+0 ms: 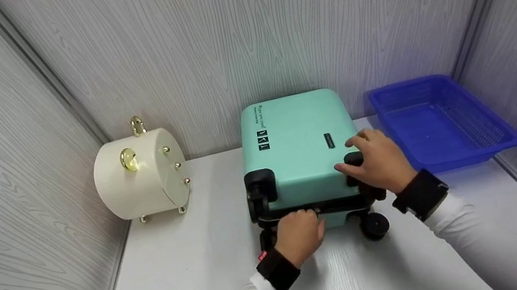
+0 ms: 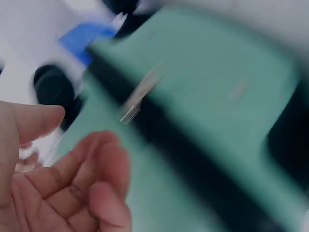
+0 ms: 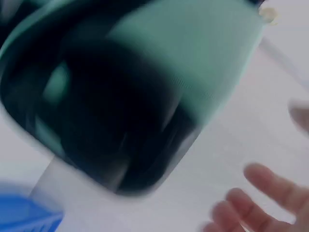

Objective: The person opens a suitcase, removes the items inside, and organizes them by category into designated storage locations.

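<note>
Suitcase (image 1: 293, 144) (closed), left fingers (image 2: 113, 162) near zipper (image 2: 141, 94), blue basket (image 1: 426, 129)

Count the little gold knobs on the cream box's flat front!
3 show on the cream box: the upper knob, the middle knob and the lower knob. The front faces sideways, so more may be hidden.

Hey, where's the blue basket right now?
In the head view, the blue basket sits on the right side, near the back wall, just right of the mint-green suitcase.
</note>
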`<state>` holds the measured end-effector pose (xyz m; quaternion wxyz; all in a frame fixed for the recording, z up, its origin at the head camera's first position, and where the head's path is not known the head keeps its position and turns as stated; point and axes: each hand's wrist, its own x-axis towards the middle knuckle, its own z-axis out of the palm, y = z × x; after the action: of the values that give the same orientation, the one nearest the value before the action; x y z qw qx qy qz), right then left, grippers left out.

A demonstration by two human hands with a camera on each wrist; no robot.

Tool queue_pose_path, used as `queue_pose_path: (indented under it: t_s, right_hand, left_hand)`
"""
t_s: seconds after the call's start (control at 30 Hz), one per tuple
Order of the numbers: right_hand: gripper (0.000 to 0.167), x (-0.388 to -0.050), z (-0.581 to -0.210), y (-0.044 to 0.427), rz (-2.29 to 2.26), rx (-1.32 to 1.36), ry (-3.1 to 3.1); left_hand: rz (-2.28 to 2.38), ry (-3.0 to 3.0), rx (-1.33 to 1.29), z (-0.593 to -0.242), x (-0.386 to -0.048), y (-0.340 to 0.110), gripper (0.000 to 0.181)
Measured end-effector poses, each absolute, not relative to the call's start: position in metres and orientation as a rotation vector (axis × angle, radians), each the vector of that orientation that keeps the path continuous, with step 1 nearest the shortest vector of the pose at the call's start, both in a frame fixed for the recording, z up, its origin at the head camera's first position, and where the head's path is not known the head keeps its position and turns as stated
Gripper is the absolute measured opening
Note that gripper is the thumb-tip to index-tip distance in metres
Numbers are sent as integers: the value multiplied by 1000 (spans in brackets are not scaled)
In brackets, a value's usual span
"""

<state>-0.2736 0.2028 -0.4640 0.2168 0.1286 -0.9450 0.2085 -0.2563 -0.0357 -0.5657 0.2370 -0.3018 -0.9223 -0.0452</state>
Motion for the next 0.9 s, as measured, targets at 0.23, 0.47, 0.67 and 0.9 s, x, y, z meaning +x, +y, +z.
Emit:
queue_pose_path:
  t_s: [0.23, 0.47, 0.67, 0.9]
  right_hand:
    - [104, -301, -472, 211, 465, 377, -2969]
    - [110, -311, -483, 206, 536, 383, -3037]
    - [109, -314, -483, 203, 560, 438, -3024]
    - [108, -314, -485, 204, 538, 420, -3014]
  left_hand:
    - [-88, -2638, -685, -604, -272, -30, 63]
    - [-87, -2519, -699, -616, -274, -28, 57]
    - [-231, -2406, -737, -619, -271, -31, 43]
    - [-540, -2376, -787, -614, -268, -40, 55]
